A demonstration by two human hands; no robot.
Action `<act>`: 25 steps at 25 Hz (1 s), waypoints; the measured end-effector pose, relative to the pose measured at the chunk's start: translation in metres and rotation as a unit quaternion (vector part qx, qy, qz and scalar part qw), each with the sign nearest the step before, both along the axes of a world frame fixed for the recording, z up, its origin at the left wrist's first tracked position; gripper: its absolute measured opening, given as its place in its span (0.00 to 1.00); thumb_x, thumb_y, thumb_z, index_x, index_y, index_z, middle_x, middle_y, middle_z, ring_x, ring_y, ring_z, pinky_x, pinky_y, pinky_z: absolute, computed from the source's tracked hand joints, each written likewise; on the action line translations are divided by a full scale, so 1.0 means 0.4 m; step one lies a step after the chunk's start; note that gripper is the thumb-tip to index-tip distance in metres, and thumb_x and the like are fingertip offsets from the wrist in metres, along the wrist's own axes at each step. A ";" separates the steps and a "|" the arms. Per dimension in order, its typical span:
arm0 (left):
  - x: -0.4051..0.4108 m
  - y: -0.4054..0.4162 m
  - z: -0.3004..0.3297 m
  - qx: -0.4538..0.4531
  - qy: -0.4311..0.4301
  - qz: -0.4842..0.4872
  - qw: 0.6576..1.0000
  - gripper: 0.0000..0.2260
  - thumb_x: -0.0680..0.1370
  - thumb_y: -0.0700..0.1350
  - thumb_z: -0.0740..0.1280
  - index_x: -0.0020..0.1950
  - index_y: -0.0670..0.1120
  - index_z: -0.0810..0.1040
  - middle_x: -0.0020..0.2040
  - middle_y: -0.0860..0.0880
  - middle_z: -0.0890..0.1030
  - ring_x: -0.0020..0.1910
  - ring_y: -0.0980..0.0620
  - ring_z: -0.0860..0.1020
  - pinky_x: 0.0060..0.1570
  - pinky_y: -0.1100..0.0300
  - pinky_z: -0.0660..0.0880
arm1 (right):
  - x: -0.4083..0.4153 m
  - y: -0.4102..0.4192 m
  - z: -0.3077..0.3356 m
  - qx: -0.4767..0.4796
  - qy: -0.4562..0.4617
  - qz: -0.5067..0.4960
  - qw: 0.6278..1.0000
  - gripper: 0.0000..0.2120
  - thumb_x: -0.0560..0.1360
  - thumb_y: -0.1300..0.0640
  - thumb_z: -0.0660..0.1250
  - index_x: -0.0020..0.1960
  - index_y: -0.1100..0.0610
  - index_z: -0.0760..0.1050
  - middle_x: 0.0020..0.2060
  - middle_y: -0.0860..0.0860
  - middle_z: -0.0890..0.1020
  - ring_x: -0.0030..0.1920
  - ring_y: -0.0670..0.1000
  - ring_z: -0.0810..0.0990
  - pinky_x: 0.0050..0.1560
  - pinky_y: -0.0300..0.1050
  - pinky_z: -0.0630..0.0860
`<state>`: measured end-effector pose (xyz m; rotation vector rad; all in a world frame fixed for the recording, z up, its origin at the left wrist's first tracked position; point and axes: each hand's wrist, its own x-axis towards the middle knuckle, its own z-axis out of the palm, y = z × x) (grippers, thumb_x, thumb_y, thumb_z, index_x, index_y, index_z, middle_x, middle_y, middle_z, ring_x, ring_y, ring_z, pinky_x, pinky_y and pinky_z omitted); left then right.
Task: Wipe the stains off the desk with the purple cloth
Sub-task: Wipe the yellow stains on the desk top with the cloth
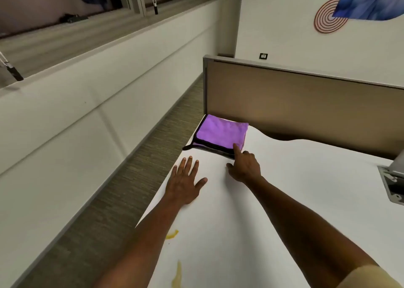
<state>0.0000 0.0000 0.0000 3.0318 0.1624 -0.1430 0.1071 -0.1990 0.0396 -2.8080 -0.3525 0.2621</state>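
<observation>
Now the right hand [244, 167] reaches forward over the desk [295, 200], its index finger stretched out and touching the near corner of the purple cloth [220, 134]; the other fingers are curled in and I cannot see anything held in them. The left hand [184, 182] lies flat on the white desk beside it, fingers straight and spread, holding nothing. The cloth is folded, with a dark border, and it sits at the far left corner of the desk, just before the brown partition [306, 104]. Nearer to the person, close to the left edge of the desk, there are two yellow stains [172, 234], one behind the other.
</observation>
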 end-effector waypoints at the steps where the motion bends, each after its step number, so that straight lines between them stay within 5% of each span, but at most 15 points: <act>1: -0.002 -0.002 -0.006 -0.002 -0.004 0.003 1.000 0.33 0.83 0.65 0.45 0.83 0.51 0.42 0.83 0.48 0.40 0.82 0.48 0.40 0.80 0.47 0.41 | 0.013 0.000 -0.002 -0.004 -0.014 -0.001 1.000 0.39 0.80 0.45 0.68 0.83 0.50 0.52 0.66 0.61 0.76 0.66 0.64 0.74 0.60 0.55 0.77; 4: -0.002 0.003 -0.020 -0.002 -0.021 0.004 1.000 0.33 0.83 0.65 0.45 0.83 0.52 0.42 0.83 0.48 0.40 0.82 0.48 0.40 0.80 0.47 0.41 | 0.040 -0.003 -0.002 0.008 -0.043 -0.017 0.999 0.30 0.80 0.49 0.66 0.80 0.50 0.63 0.64 0.61 0.78 0.64 0.65 0.76 0.59 0.55 0.77; 8: 0.008 0.012 -0.030 -0.001 -0.008 0.001 1.000 0.33 0.83 0.66 0.45 0.83 0.52 0.41 0.83 0.48 0.39 0.82 0.48 0.39 0.80 0.47 0.40 | 0.051 0.022 -0.006 0.073 -0.081 -0.045 0.993 0.14 0.78 0.59 0.68 0.62 0.54 0.82 0.54 0.60 0.84 0.55 0.64 0.81 0.50 0.48 0.76; 15: 0.020 0.029 -0.032 -0.020 0.022 -0.012 0.999 0.34 0.82 0.67 0.44 0.82 0.53 0.39 0.83 0.49 0.37 0.81 0.48 0.37 0.79 0.47 0.39 | 0.056 0.018 0.019 0.208 -0.081 -0.117 0.968 0.15 0.75 0.65 0.67 0.58 0.56 0.86 0.53 0.59 0.87 0.53 0.64 0.83 0.53 0.46 0.76; 19: 0.024 0.021 0.016 -0.033 0.057 -0.014 0.998 0.35 0.82 0.66 0.49 0.83 0.50 0.41 0.83 0.47 0.39 0.82 0.48 0.39 0.80 0.48 0.40 | 0.070 0.001 0.083 0.349 0.007 -0.195 0.917 0.18 0.73 0.68 0.68 0.60 0.58 0.85 0.52 0.58 0.87 0.50 0.63 0.86 0.59 0.57 0.83; 22: 0.024 -0.006 0.069 -0.081 -0.107 -0.009 0.991 0.37 0.80 0.60 0.63 0.82 0.44 0.53 0.82 0.41 0.54 0.81 0.44 0.52 0.78 0.51 0.52 | 0.057 -0.014 0.126 0.395 0.039 -0.234 0.888 0.16 0.72 0.69 0.70 0.57 0.59 0.86 0.44 0.55 0.86 0.39 0.57 0.88 0.50 0.54 0.86; 25: 0.047 -0.049 0.126 -0.054 -0.208 -0.023 0.976 0.43 0.74 0.60 0.73 0.82 0.47 0.57 0.79 0.42 0.62 0.78 0.41 0.61 0.74 0.47 0.63 | 0.032 -0.017 0.168 0.343 -0.001 -0.215 0.914 0.14 0.70 0.68 0.70 0.52 0.59 0.87 0.48 0.60 0.86 0.45 0.62 0.87 0.53 0.56 0.85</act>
